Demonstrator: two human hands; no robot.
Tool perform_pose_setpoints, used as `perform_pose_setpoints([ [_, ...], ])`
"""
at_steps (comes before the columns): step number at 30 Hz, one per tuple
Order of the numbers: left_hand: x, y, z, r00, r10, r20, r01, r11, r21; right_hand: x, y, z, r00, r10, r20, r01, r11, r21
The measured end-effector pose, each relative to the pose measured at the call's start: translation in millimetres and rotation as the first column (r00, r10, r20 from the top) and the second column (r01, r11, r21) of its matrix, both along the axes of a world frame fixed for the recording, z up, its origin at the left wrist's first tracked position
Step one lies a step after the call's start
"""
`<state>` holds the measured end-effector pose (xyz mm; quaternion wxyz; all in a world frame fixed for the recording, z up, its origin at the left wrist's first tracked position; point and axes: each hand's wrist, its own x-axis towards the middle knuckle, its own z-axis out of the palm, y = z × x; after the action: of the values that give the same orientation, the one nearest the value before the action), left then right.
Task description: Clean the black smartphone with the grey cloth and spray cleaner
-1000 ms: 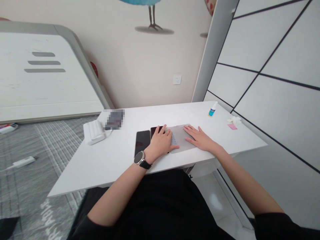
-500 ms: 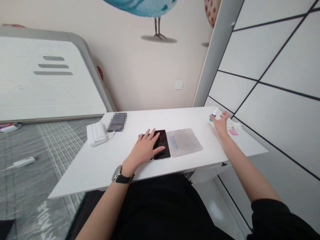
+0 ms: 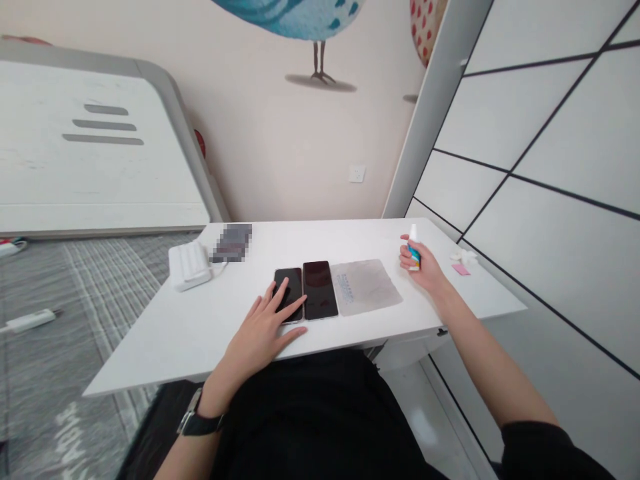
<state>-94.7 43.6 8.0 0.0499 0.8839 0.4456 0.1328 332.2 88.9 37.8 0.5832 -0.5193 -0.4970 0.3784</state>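
Your right hand (image 3: 427, 267) newly grips the white-and-blue plastic bottle (image 3: 414, 253), leaving only your spread left hand (image 3: 260, 337) over the leftmost black phone (image 3: 295, 286).

- A pale wall (image 3: 270, 167) is facing me, carrying a painted blue bird (image 3: 300, 19) and a white socket (image 3: 357, 174).
- On the left, a grey-rimmed white board (image 3: 100, 180) is standing beside a grey patterned carpet (image 3: 110, 280).
- On the right, white panels (image 3: 575, 147) with black lines are rising.
- A white table (image 3: 360, 237) is standing near this wall.
- Soft light is spreading.
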Motion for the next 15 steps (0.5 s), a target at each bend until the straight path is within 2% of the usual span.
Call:
perform_pose_setpoints([
  [5,-2,0,-2.7,1.0,0.008,0.018,-0.009,1.0,0.021,-39,-56,5.9,0.96,0.237,-0.152,-0.24,0.971,0.003],
  [8,-3,1,-6.0,0.999,0.006,0.032,-0.008,0.999,0.034,-48,-71,5.7,0.854,0.385,-0.35,-0.4,0.916,0.031],
  [10,-3,1,-7.4,0.999,0.004,0.044,-0.005,0.999,0.037,-51,-75,5.2,0.807,0.426,-0.409,-0.447,0.893,0.048],
  [13,-3,2,-7.7,0.998,0.01,0.06,-0.011,1.0,0.027,-51,-77,3.7,0.848,0.42,-0.324,-0.434,0.9,0.03],
  [15,-2,1,-7.2,0.998,0.015,0.059,-0.017,1.0,0.018,-48,-76,1.7,0.923,0.366,-0.12,-0.368,0.93,0.001],
])
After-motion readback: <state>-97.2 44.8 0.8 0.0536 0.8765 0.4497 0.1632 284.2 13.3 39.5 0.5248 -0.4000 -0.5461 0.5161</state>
